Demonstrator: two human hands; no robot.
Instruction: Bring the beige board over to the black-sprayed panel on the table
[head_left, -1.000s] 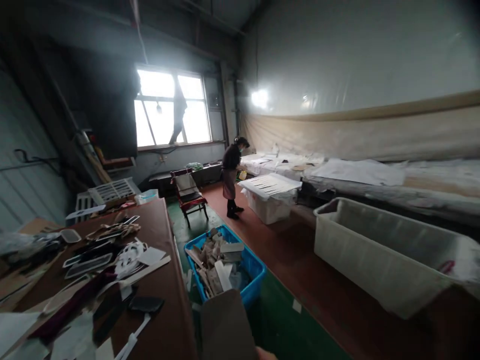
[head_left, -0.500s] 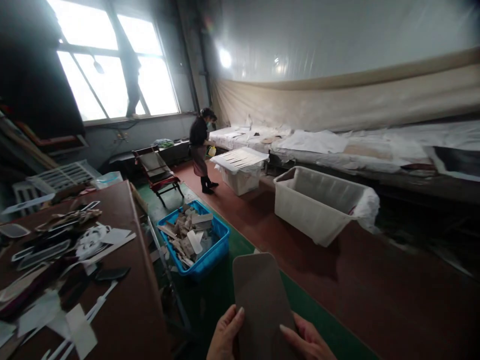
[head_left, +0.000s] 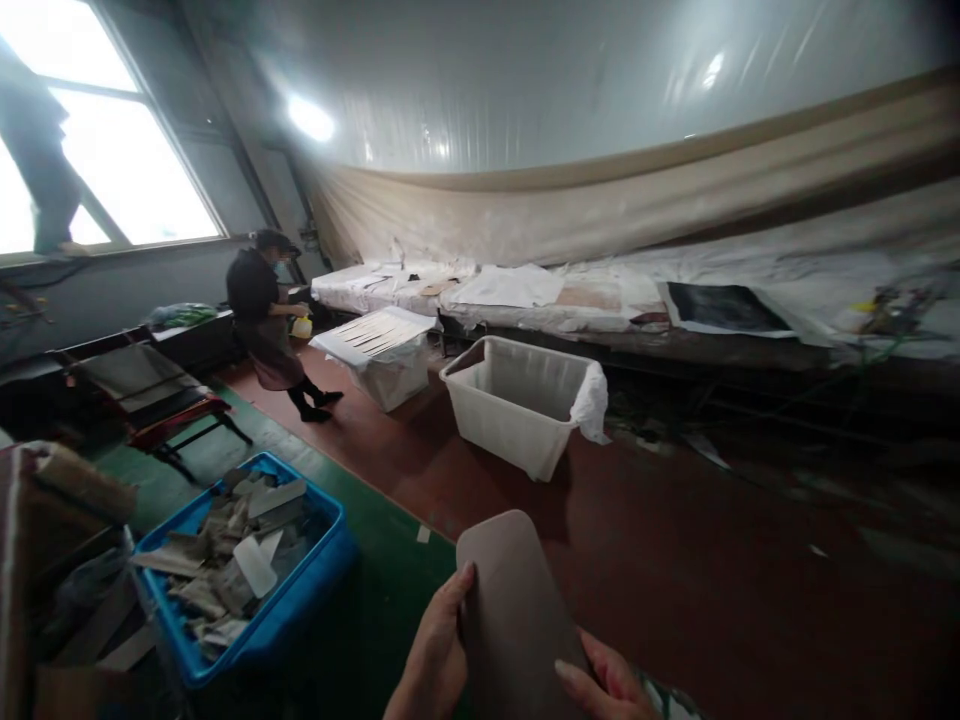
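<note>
Between my hands, at the bottom of the view, I hold a flat grey-brown panel (head_left: pixel 514 600) with rounded corners, tilted upright. My left hand (head_left: pixel 436 645) is closed on its left edge, thumb along the side. My right hand (head_left: pixel 606 680) grips the lower right edge, thumb on the front face. The panel's lower end runs out of the frame. Left of my hands, on the green floor, stands a blue crate (head_left: pixel 330 560) holding many loose grey and white flat pieces (head_left: pixel 255 565).
A large white bin (head_left: pixel 499 430) stands ahead on the red floor. Behind it runs a long bench (head_left: pixel 517 312) covered in white sheets. A person (head_left: pixel 262 320) stands beside a smaller bin topped with a white sheet (head_left: pixel 375 335). A folding chair (head_left: pixel 142 390) is at left.
My view has turned right and moved forward. The brown table at left has left the view, and the blue crate looks closer. Both hands still hold the panel.
</note>
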